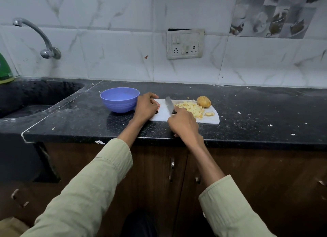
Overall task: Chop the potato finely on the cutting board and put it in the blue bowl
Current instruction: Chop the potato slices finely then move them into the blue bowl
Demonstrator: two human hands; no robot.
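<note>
Hands: right (183,122) grips knife (169,105); left (146,106) clasps cutting board (209,119) edge; no legible writing.

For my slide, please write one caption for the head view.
Right hand grips knife beside chopped potato on cutting board; blue bowl empty.

Glossy round blue plastic bowl (120,99) at nine o'clock of the smooth white plastic cutting board (208,119). Speckled black polished stone counter (265,113); shiny curved metal tap (38,37).

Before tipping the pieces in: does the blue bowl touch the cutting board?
Cannot tell. In the head view the left hand covers where the blue bowl meets the cutting board.
</note>
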